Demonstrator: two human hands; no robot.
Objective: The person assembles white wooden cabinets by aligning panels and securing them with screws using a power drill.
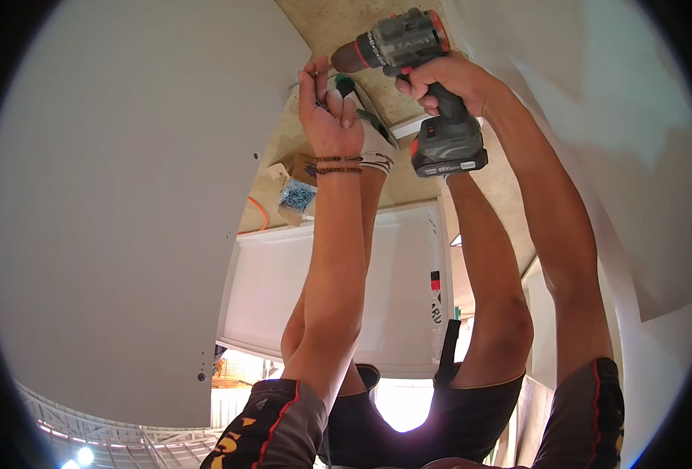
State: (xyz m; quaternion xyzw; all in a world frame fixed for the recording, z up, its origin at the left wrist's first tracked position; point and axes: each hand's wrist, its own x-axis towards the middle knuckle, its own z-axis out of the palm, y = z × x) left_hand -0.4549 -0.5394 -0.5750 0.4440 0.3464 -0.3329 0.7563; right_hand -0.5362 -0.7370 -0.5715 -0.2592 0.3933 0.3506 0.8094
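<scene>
A large pale panel [127,211] stands at the left above a tan floor [400,184]. The cordless drill [412,39] is at the upper middle, its chuck [349,57] directed left toward the panel's edge. The right hand [455,82] is clamped around the drill's grip. The left hand [336,121] is raised beside the chuck nose, fingers partly curled; whether they pinch a fastener or bit cannot be determined. Bluish small parts [296,194] lie beside a cardboard box [303,166].

Recommended practice, judging the step to be drilling or driving at the edge: align the drill axis with the work point, start at low speed, apply steady pressure, and withdraw the left fingers before increasing speed.
</scene>
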